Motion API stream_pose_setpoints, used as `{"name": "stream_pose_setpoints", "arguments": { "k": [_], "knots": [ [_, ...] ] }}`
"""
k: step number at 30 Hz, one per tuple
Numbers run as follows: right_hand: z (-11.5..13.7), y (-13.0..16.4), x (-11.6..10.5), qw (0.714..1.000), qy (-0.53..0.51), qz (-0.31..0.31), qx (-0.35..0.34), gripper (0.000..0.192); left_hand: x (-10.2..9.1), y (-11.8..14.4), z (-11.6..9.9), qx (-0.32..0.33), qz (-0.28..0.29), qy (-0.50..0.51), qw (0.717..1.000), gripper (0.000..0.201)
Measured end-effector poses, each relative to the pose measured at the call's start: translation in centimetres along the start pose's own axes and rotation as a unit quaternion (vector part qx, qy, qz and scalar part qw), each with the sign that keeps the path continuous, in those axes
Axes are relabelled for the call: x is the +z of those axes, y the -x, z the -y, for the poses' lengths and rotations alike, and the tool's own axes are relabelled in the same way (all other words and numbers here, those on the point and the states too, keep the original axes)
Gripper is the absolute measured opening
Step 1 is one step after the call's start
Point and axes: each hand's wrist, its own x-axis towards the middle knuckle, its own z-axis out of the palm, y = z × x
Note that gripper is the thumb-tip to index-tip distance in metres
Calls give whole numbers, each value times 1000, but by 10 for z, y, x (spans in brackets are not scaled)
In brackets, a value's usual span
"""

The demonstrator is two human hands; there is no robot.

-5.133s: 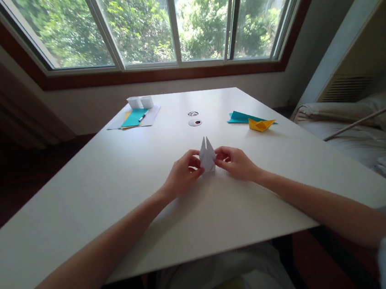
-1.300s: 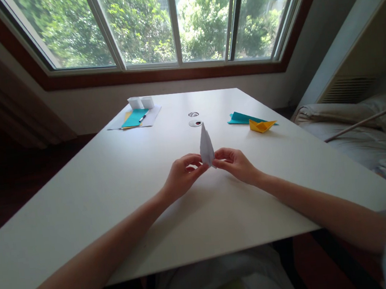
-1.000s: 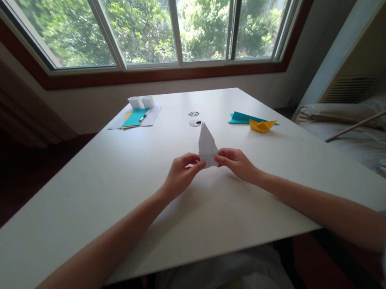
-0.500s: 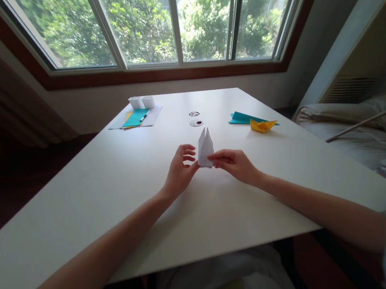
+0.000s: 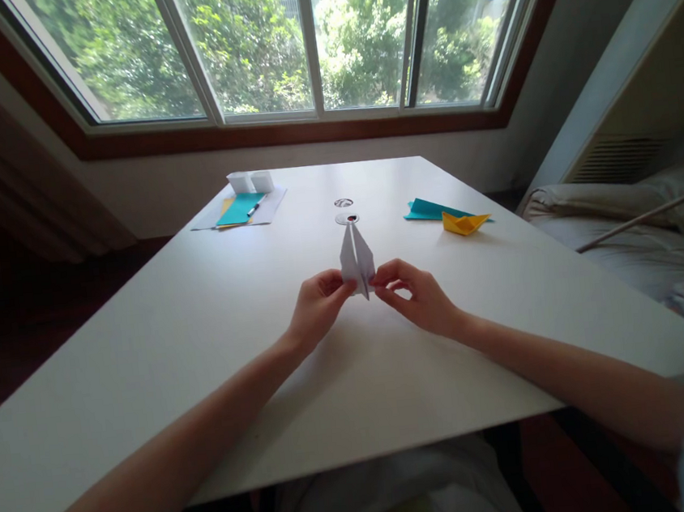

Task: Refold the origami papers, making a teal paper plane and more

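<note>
Both hands' grip pinches folded white paper point(image 5: 356, 256) base, point upward.

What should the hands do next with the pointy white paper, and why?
Probably pull its bottom corners gently apart. The left hand and right hand each pinch a lower corner of the folded white paper, which stands upright with its point up, above the white table. A finished yellow paper boat lies nearby.

Both hands pinch a folded white paper piece point(image 5: 356, 259) upright above the white table point(image 5: 203, 328): left hand point(image 5: 317, 311) at its 8 o'clock, right hand point(image 5: 417, 301) at 4 o'clock. A yellow paper boat point(image 5: 464, 222) (touching teal paper point(image 5: 428, 209)) lies toward 2 o'clock.
</note>
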Motion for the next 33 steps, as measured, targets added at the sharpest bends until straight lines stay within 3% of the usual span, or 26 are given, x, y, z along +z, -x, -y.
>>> {"name": "stream_pose_setpoints", "arguments": {
  "k": [3, 6, 11, 18, 25, 33],
  "knots": [
    [-2, 1, -1, 999, 19, -49, 14, 34, 0, -1, 1, -11, 5, 23, 1000, 20],
    [-5, 0, -1, 997, -9, -30, 68, 49, 0, 0, 1, -1, 26, 39, 999, 22],
    [-7, -3, 1, 980, -138, 31, 142, 42, 0, 1, -2, 16, 47, 89, 995, 36],
    [-13, -6, 2, 927, -294, 62, 225, 39, 0, 1, -3, 30, 72, 62, 995, 25],
    [-7, -7, 2, 940, -262, 16, 217, 36, 0, 2, -4, 14, 39, -9, 999, 24],
    [-10, -7, 1, 946, -245, 12, 211, 33, 1, 2, -6, 7, 36, 5, 999, 15]
  ]
}}
